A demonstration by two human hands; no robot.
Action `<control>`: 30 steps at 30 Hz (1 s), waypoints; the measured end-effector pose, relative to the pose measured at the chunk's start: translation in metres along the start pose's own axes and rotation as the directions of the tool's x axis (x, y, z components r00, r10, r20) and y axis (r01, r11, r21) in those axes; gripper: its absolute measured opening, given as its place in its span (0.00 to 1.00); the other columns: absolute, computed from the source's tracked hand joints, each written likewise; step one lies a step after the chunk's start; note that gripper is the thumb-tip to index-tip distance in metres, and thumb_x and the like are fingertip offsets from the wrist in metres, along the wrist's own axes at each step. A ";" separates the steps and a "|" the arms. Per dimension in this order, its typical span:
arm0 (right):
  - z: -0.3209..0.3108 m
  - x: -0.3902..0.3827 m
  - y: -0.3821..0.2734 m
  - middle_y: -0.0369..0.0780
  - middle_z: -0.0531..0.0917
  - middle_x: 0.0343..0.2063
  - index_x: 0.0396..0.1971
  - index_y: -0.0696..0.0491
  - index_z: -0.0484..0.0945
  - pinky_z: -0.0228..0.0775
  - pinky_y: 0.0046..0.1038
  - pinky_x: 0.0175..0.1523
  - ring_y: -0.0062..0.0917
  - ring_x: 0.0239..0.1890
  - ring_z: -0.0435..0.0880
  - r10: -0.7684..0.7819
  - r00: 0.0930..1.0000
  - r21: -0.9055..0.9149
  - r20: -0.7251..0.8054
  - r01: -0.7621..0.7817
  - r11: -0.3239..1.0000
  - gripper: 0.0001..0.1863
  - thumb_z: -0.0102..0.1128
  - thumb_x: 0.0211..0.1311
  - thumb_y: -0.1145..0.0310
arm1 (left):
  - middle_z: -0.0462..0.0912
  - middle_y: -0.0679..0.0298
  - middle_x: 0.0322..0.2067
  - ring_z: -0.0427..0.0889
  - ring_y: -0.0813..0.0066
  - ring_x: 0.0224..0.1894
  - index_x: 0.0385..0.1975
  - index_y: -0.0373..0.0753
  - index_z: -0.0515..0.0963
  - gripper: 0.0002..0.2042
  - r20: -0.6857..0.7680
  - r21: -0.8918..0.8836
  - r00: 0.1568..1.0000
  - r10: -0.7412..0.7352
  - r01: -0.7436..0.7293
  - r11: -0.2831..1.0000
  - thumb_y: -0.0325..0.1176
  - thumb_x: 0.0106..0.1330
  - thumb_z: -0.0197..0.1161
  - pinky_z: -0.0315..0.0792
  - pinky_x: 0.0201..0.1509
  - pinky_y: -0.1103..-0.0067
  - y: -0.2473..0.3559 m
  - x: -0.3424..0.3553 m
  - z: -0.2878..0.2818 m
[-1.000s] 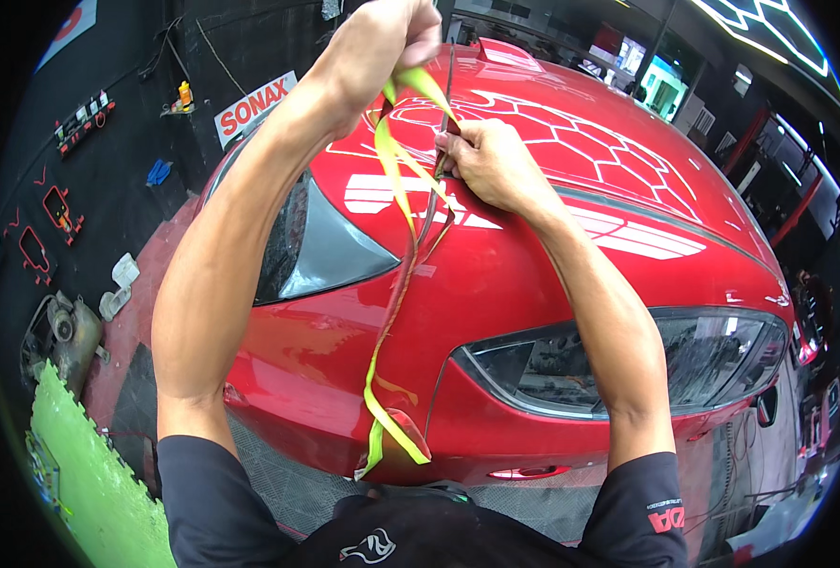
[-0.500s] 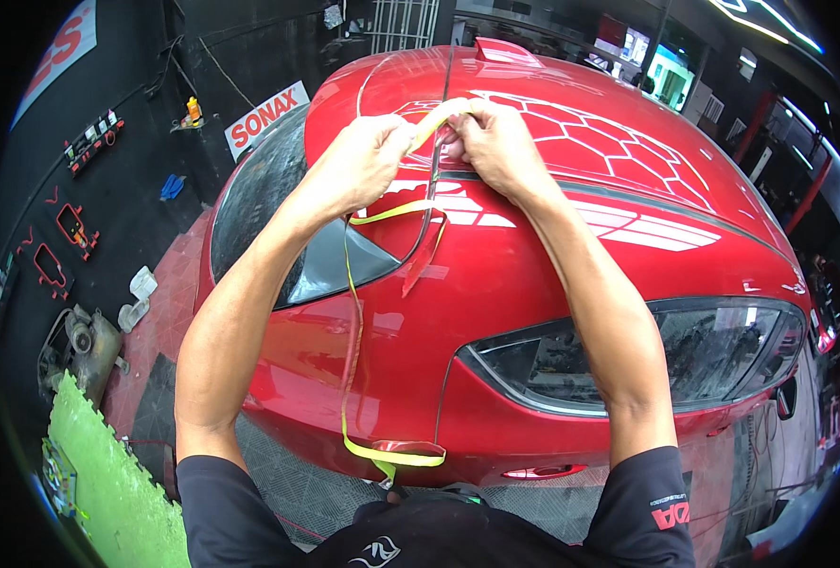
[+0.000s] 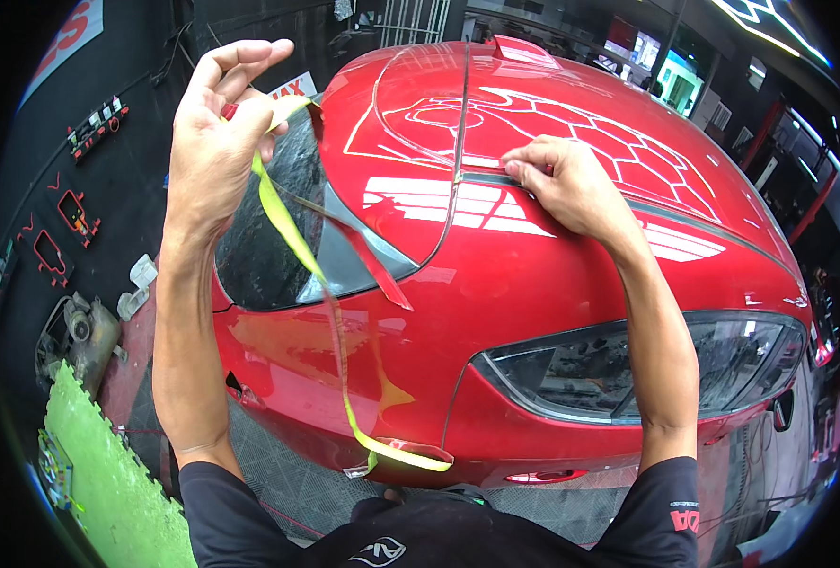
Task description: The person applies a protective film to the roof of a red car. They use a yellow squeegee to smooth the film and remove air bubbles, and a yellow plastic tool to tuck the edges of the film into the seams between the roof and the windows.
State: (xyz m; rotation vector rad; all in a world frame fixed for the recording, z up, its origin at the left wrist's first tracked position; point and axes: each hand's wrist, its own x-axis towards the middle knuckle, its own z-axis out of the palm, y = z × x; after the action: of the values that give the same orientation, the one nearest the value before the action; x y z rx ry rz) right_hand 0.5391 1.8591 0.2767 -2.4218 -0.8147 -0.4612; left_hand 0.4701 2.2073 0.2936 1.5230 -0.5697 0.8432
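Note:
Raised at the left above the rear window [image 3: 266,248] of a red car [image 3: 505,270], my left hand [image 3: 213,142] pinches a long strip of yellow-green masking tape [image 3: 288,227], partly coated red. Its other fingers stretch upward. The strip twists down past the car's rear corner to a curled yellow end beside the lower bodywork. One loose red-coated piece hangs across the window's edge. At the roof edge, my right hand [image 3: 571,182] has thumb and fingers pressed together on the dark seam [image 3: 647,206]; anything between the fingertips is too small to make out. White outlined hexagons [image 3: 609,142] mark the roof.
A side window [image 3: 647,367] lies below my right forearm. Green foam matting [image 3: 107,454] covers floor at the left, near a metal machine part [image 3: 81,331]. Tool holders [image 3: 98,128] hang on the dark wall. A fin [image 3: 524,51] rises from the roof.
My left hand has swung left and up from the roof, drawing the tape away from the seam. My right hand has shifted right and slightly down along the roof edge, off the tape.

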 end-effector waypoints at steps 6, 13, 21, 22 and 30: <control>0.019 -0.014 -0.012 0.47 0.84 0.40 0.47 0.59 0.87 0.74 0.39 0.57 0.39 0.48 0.81 -0.145 0.989 -0.302 -0.007 0.137 0.943 0.14 0.60 0.72 0.66 | 0.84 0.57 0.31 0.78 0.78 0.30 0.32 0.32 0.78 0.11 0.166 -0.020 0.974 -0.156 0.161 0.987 0.28 0.65 0.48 0.74 0.42 0.78 -0.005 -0.020 -0.014; 0.016 -0.019 -0.021 0.47 0.83 0.41 0.43 0.61 0.86 0.72 0.39 0.56 0.39 0.48 0.81 -0.073 0.997 -0.252 -0.028 0.064 0.966 0.13 0.58 0.72 0.68 | 0.83 0.63 0.23 0.77 0.79 0.22 0.34 0.37 0.83 0.14 0.168 0.444 0.979 -0.113 0.027 0.896 0.43 0.69 0.66 0.70 0.32 0.75 -0.012 -0.025 0.035; 0.016 0.005 -0.010 0.51 0.84 0.40 0.41 0.62 0.85 0.73 0.45 0.57 0.45 0.48 0.82 -0.076 0.997 -0.286 0.017 0.077 0.955 0.14 0.53 0.71 0.69 | 0.90 0.58 0.37 0.89 0.62 0.42 0.43 0.44 0.90 0.12 0.497 0.730 0.777 -0.386 -0.134 0.670 0.41 0.66 0.69 0.79 0.49 0.67 -0.036 0.021 0.095; 0.018 0.004 -0.010 0.52 0.84 0.40 0.40 0.62 0.85 0.73 0.45 0.57 0.46 0.48 0.82 -0.062 0.998 -0.285 -0.005 0.058 0.957 0.14 0.53 0.71 0.68 | 0.90 0.58 0.37 0.89 0.63 0.42 0.43 0.44 0.90 0.12 0.519 0.727 0.751 -0.409 -0.136 0.673 0.40 0.65 0.69 0.79 0.49 0.67 -0.032 0.025 0.101; 0.023 0.006 -0.009 0.52 0.84 0.42 0.42 0.62 0.83 0.75 0.48 0.54 0.45 0.48 0.82 0.025 1.000 -0.330 -0.010 -0.027 0.944 0.16 0.51 0.74 0.65 | 0.91 0.57 0.37 0.90 0.65 0.42 0.42 0.43 0.90 0.11 0.530 0.793 0.639 -0.557 -0.141 0.593 0.34 0.61 0.73 0.81 0.51 0.68 -0.039 0.043 0.134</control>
State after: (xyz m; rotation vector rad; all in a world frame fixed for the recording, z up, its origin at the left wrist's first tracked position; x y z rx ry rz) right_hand 0.5416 1.8818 0.2645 -2.7328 -0.7503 -0.6382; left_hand 0.5511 2.0858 0.3041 2.7824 -0.5709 0.1465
